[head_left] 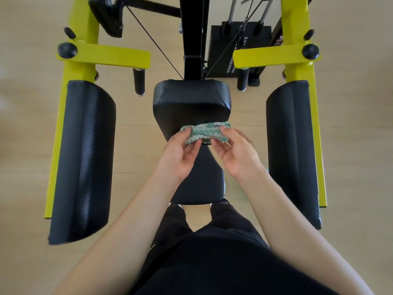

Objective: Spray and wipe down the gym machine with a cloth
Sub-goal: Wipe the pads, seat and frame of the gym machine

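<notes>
We are holding the folded green cloth [205,133] at the frame's center, left hand [180,153] and right hand [236,153] both closing their grip on it above the black seat pad [191,99], wiping seemingly not begun, no spray bottle visible.

I see the cloth [205,133], green with a white zigzag pattern, bunched into a crumpled roll lying crosswise over the near edge of the gym machine [299,58]'s black back pad. The machine has a yellow frame, two long black side pads and a black seat.
</notes>
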